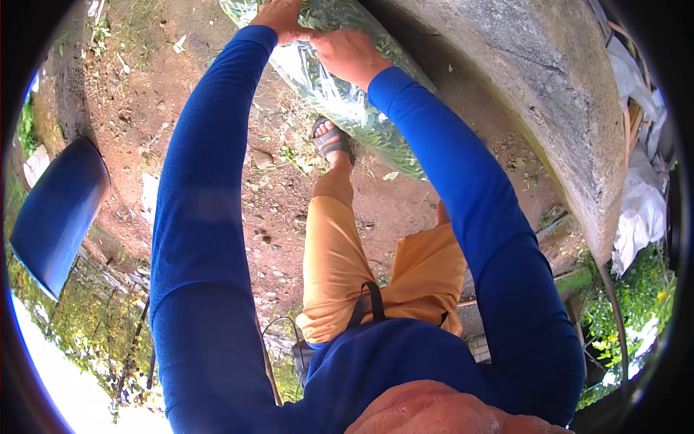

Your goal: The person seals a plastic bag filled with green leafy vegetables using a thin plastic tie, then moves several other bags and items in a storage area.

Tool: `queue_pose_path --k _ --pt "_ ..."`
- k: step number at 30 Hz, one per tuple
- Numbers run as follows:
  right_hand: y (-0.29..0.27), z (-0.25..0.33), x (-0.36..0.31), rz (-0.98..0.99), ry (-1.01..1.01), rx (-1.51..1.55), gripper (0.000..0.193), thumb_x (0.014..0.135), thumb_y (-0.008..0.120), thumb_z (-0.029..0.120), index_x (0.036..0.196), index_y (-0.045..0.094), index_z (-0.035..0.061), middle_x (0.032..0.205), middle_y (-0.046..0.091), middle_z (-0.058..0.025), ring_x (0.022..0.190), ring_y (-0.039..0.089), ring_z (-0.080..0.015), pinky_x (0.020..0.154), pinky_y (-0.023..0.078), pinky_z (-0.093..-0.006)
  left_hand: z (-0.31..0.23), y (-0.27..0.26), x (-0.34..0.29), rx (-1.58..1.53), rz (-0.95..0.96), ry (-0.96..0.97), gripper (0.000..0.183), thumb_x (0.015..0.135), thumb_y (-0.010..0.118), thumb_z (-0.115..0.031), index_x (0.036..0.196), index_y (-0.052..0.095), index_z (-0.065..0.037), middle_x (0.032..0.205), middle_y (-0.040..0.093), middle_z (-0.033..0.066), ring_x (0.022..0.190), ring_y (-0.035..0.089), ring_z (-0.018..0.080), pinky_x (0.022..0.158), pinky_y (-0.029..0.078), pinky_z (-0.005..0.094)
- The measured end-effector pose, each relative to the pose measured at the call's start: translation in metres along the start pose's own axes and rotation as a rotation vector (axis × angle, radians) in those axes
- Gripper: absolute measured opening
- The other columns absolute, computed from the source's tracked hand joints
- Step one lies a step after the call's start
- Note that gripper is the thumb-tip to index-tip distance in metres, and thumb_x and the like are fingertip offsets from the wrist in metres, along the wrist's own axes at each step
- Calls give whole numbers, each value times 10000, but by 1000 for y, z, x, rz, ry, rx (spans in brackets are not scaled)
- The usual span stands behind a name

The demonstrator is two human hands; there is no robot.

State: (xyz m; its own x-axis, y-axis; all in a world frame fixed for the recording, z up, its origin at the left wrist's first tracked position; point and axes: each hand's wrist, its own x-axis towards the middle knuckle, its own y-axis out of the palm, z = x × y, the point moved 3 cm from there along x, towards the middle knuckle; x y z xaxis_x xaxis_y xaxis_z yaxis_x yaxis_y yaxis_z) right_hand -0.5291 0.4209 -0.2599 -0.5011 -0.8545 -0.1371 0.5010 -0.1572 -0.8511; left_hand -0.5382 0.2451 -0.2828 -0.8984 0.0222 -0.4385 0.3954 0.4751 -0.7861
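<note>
Greenery [387,134] fills a clear plastic bag [325,90] that lies on the bare earth [217,137] directly under both hands, slanting from the upper edge of the view down toward the right forearm, whose blue sleeve crosses it. The left hand [283,20], partly cut off by the upper edge, rests over the bag's upper left part; the right hand [349,56] lies across its middle, fingers bent, their tips meeting the left hand's thumb side. Plastic shows on either side of the right hand, and most of the bag's visible length extends below the grip. How firmly either hand is closed on the plastic, I cannot tell. A sandalled foot [333,139] stands just beside the bag's lower left edge.
</note>
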Motion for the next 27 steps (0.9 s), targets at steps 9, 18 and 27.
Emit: queue_pose_path --k 9,18,27 --pt "12 -7 0 35 18 2 275 939 547 151 1158 713 123 929 748 -167 850 731 -356 708 592 -493 -26 7 -6 233 -112 -73 618 739 863 -311 1184 513 -63 1198 589 266 1065 642 468 884 545 530" --pt "8 -9 -7 7 -71 -18 274 922 544 133 1143 704 119 986 745 -131 919 728 -339 778 589 -477 -11 -2 -9 90 -162 9 356 948 544 -117 1297 524 -47 1248 593 307 1108 624 507 913 527 543" --pt "4 -18 -35 8 -121 -12 274 922 566 129 1151 716 122 988 708 -118 942 705 -325 807 575 -459 -16 -13 -22 -150 -20 -14 438 1062 394 -274 1439 531 -98 1413 545 246 1284 547 426 1066 444 455"
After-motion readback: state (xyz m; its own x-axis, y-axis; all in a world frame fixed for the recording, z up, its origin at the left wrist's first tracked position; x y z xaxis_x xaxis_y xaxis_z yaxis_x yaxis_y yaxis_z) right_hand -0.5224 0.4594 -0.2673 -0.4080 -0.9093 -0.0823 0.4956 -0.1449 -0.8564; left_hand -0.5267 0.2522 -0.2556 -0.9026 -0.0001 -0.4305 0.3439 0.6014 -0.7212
